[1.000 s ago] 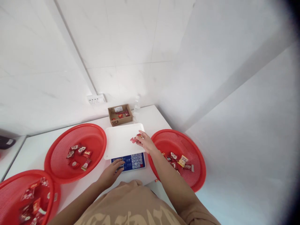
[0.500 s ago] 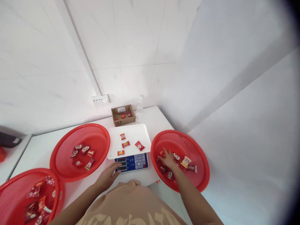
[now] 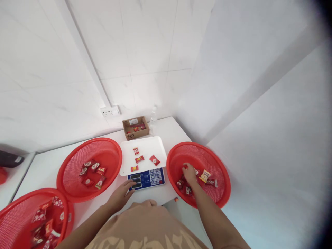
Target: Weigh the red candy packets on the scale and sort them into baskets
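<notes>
A white table (image 3: 44,166) stands against a tiled wall, and a weighing scale (image 3: 146,178) sits near the middle of its near edge. The left hand (image 3: 120,196) lies open and flat at the scale's front, fingertips touching the dark display beside the blue keypad. On the scale's white tray (image 3: 147,147) four red candy packets are spread apart: one toward the far side (image 3: 135,150), one in the middle (image 3: 139,159), one nearer the right rim (image 3: 154,160), and a small one at the near rim (image 3: 134,168). At the table's right edge sits a red mesh basket (image 3: 199,155). The right hand (image 3: 189,174) is down inside it, palm down with fingers curled over a heap of wrapped candies (image 3: 184,188). Whether it has closed on one I cannot tell. A yellow packet (image 3: 204,175) lies just beside that hand, toward the right edge. A lone small red candy (image 3: 176,199) lies on the table at the near edge, between the scale and this basket. Left of the scale a second red basket (image 3: 98,150) holds a loose cluster of red packets (image 3: 90,171). A third red basket (image 3: 15,214) by the near left corner holds more. In the far right corner a small cardboard box (image 3: 135,127) holds a few red pieces, with a clear bottle (image 3: 153,119) just beside it. A wall socket (image 3: 110,111) is above.
</notes>
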The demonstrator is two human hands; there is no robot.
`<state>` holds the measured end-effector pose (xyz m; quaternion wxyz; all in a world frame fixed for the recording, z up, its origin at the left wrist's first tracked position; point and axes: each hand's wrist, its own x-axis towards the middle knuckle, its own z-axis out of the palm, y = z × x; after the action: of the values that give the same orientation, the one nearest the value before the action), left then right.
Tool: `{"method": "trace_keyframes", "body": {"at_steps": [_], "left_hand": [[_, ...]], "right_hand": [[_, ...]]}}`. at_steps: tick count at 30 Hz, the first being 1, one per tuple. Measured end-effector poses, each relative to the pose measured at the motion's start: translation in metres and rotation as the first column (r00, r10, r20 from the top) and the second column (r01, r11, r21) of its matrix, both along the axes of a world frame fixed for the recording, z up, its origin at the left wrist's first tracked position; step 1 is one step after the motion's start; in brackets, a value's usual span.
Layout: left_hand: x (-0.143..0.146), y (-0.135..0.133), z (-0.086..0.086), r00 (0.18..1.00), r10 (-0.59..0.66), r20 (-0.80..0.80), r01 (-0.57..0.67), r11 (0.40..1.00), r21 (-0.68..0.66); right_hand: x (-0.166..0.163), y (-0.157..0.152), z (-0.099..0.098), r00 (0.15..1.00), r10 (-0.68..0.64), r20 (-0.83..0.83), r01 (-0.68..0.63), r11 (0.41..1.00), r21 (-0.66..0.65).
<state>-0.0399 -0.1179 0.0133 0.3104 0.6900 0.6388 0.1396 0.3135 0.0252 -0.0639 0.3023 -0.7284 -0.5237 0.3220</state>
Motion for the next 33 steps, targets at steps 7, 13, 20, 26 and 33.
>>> {"method": "trace_keyframes", "body": {"at_steps": [7,13,20,26,33], "left_hand": [[-0.005,-0.003,0.005,0.999,-0.004,0.041,0.006,0.998,-0.058],[-0.013,-0.009,0.005,0.991,0.052,0.122,-0.045,0.997,-0.055],[-0.023,-0.015,0.008,0.970,0.105,0.219,-0.096,0.994,-0.048],[-0.035,-0.026,0.002,0.982,0.108,0.157,-0.106,0.994,-0.018],[-0.045,-0.026,-0.005,0.991,0.080,0.108,-0.085,0.995,0.043]], "right_hand": [[0.006,0.014,0.050,0.621,-0.493,-0.610,0.579,0.812,-0.067],[-0.054,0.018,0.103,0.577,-0.254,-0.776,0.363,0.931,-0.035],[-0.158,0.014,0.101,0.594,-0.083,-0.800,-0.147,0.967,-0.210],[-0.175,0.020,0.091,0.694,0.012,-0.719,-0.174,0.973,-0.152],[-0.162,0.019,0.077,0.755,-0.004,-0.655,-0.138,0.977,-0.165]]}}
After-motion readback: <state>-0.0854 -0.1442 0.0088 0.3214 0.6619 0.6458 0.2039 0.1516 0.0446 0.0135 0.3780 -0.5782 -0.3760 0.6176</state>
